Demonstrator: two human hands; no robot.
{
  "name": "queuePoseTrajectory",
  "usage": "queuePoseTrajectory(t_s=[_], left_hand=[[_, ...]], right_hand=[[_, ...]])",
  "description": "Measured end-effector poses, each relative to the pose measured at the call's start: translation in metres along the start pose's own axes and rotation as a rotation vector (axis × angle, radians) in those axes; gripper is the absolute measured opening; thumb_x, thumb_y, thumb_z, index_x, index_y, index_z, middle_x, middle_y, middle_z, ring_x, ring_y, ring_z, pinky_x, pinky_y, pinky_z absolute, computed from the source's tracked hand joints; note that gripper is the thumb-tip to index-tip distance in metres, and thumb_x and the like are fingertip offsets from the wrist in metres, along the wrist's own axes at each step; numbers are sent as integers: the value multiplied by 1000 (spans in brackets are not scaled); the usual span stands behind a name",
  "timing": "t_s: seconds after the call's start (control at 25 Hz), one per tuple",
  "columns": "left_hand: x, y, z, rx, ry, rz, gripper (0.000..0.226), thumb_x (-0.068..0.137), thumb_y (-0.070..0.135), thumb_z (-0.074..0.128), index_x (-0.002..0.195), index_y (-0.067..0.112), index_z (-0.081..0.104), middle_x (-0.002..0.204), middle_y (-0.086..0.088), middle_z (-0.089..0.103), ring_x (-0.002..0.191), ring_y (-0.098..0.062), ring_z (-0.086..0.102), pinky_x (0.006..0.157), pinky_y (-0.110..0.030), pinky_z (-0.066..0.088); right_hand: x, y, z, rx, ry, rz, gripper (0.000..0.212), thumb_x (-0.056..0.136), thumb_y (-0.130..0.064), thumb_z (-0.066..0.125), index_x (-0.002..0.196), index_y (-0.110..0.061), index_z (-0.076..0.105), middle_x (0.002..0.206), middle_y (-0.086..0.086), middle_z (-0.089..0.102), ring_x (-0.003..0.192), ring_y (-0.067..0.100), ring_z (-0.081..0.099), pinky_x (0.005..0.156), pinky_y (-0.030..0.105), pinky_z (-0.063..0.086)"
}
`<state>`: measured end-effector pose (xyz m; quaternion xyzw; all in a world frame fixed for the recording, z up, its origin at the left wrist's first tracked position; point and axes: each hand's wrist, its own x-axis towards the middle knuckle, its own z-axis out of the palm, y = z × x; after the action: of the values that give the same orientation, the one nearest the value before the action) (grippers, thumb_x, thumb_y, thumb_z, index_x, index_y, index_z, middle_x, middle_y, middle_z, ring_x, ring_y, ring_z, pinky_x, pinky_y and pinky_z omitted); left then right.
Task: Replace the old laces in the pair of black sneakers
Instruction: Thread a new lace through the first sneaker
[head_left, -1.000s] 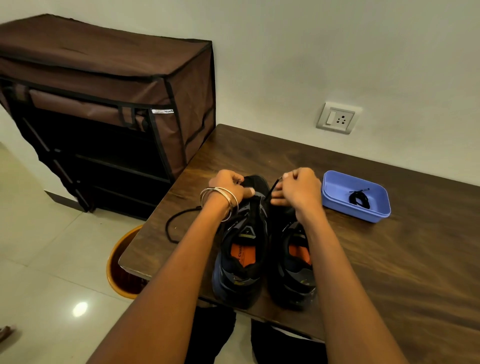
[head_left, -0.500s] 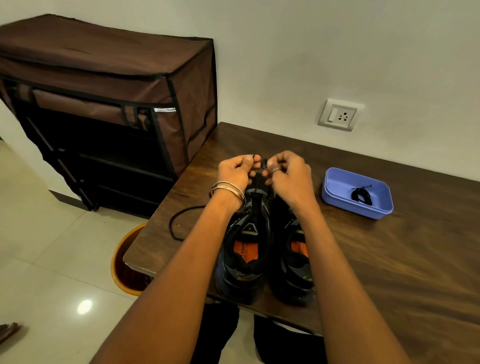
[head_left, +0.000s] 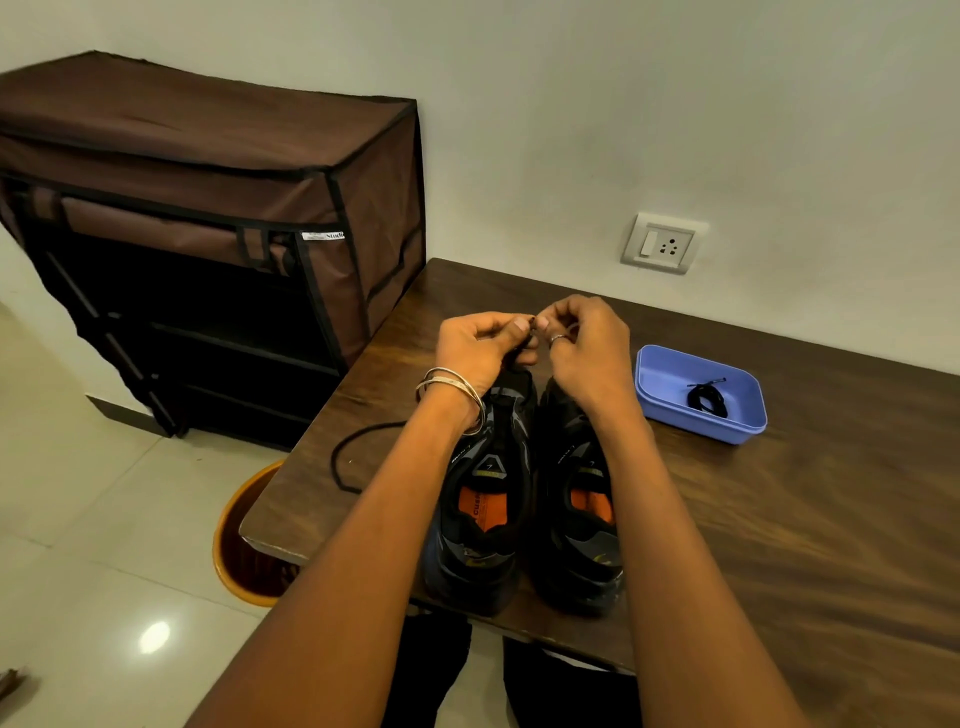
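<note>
Two black sneakers with orange insoles stand side by side near the table's front edge, the left sneaker and the right sneaker. Above their toes, my left hand and my right hand meet, both pinching a black lace that runs down to the left sneaker. Another black lace lies in a loose curve on the table left of the shoes. A coiled black lace rests inside a blue tray to the right.
The dark wooden table stands against a white wall with a socket plate. A brown fabric shoe rack stands to the left. An orange bin sits on the tiled floor under the table's left corner.
Both hands have risen from the shoe tongues and come together, drawing the lace up above the left sneaker's toe.
</note>
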<state>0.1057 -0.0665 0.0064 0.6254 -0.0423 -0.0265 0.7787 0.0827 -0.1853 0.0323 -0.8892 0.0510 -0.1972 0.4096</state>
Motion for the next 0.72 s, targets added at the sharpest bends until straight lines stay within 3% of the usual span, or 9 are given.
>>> queuePoseTrajectory(t_s=[0.24, 0.36, 0.48, 0.6, 0.72], left_hand=[[-11, 12, -1, -115, -43, -186, 8, 89, 4, 65, 90, 1, 71, 70, -7, 71, 58, -14, 65, 64, -29, 58], [-14, 19, 0, -179, -8, -194, 15, 86, 0, 66, 100, 5, 67, 73, -7, 72, 61, -14, 68, 64, -25, 60], [-16, 20, 2, -216, 32, -228, 27, 85, 1, 69, 108, 10, 59, 72, -6, 72, 57, -15, 67, 63, -27, 59], [-17, 21, 2, -122, -40, -233, 18, 87, 5, 67, 104, 10, 63, 76, -6, 72, 59, -13, 68, 63, -27, 59], [-15, 21, -2, 53, -157, -109, 12, 92, 6, 60, 100, 5, 69, 81, -8, 71, 66, -13, 67, 74, -31, 58]], right_hand=[[-5, -3, -4, 47, 12, 23, 10, 91, -9, 67, 87, -16, 72, 93, 3, 68, 77, 4, 58, 59, 0, 39], [-12, -9, -10, 319, -57, 142, 10, 93, -13, 66, 87, -18, 73, 87, 5, 72, 70, -1, 63, 62, 7, 47], [-20, -17, -9, 603, -122, 321, 12, 93, -17, 66, 85, -14, 74, 85, 15, 72, 67, 16, 65, 57, 24, 52], [-21, -22, -8, 698, -35, 384, 12, 92, -10, 67, 81, -11, 74, 79, 9, 73, 65, 17, 65, 57, 26, 56], [-21, -24, -3, 683, 86, 355, 8, 92, -10, 67, 86, -9, 73, 77, 6, 72, 60, 7, 66, 53, 22, 57]])
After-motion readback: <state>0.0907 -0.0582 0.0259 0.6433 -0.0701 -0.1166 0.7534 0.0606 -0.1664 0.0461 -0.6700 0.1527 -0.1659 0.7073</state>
